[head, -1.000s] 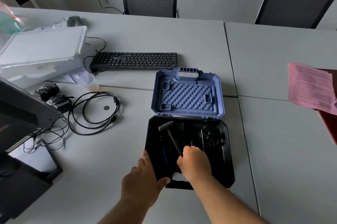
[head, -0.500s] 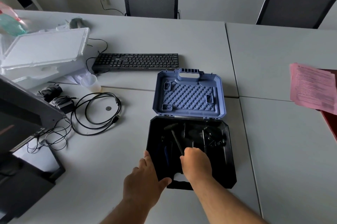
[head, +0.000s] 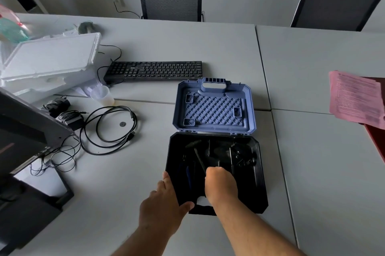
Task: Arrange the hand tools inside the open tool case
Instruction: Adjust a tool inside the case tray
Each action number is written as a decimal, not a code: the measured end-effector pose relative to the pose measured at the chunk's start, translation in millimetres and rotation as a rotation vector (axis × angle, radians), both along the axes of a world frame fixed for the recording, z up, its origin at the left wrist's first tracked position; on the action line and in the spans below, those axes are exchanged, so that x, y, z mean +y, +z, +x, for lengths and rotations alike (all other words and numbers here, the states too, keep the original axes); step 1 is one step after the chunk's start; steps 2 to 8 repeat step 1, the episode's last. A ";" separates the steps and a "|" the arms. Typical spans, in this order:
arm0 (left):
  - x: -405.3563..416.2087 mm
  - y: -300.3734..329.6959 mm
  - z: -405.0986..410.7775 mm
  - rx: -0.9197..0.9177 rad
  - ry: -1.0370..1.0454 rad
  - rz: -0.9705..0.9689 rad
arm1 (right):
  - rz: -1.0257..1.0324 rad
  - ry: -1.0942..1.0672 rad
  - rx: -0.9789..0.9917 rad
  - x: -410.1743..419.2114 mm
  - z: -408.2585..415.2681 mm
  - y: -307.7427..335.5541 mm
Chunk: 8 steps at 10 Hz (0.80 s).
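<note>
Your right hand [head: 221,186] is closed in a fist round the near end of the hammer [head: 196,152], inside the black tray of the case [head: 261,189]. The hammer lies in the tray's left half, handle running away from you and a little left, its head at the far end close to the hinge. Your left hand [head: 161,203] lies flat and spread on the case's near-left corner, fingers along the left wall, thumb hooked over the near rim. Expect the hammer to be stiff and head-heavy: held so far back on the handle, the head will likely want to drop or swing, so a grip nearer the head would probably give better control when seating it. The handle looks dark and smooth; whether it is slippery cannot be told. The tray appears to be light moulded plastic and may slide or tip under a push, so your bracing hand is well placed. Other dark tools lie to the right in the tray, too murky to name. The blue lid [head: 213,108] lies open flat on the far side.
</note>
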<state>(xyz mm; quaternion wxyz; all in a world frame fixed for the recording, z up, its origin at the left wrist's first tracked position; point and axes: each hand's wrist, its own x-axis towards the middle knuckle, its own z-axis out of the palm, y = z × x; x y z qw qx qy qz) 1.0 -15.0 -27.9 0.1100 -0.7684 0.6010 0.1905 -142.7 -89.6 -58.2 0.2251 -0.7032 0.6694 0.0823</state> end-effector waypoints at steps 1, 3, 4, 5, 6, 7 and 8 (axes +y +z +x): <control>-4.0 4.7 1.6 -0.012 0.003 0.006 | -0.038 0.020 -0.014 2.6 -4.0 7.5; -4.0 4.7 1.6 -0.012 0.003 0.006 | -0.038 0.020 -0.014 2.6 -4.0 7.5; -4.0 4.7 1.6 -0.012 0.003 0.006 | -0.038 0.020 -0.014 2.6 -4.0 7.5; -4.0 4.7 1.6 -0.012 0.003 0.006 | -0.038 0.020 -0.014 2.6 -4.0 7.5; -4.0 4.7 1.6 -0.012 0.003 0.006 | -0.038 0.020 -0.014 2.6 -4.0 7.5; -4.0 4.7 1.6 -0.012 0.003 0.006 | -0.038 0.020 -0.014 2.6 -4.0 7.5; -4.0 4.7 1.6 -0.012 0.003 0.006 | -0.038 0.020 -0.014 2.6 -4.0 7.5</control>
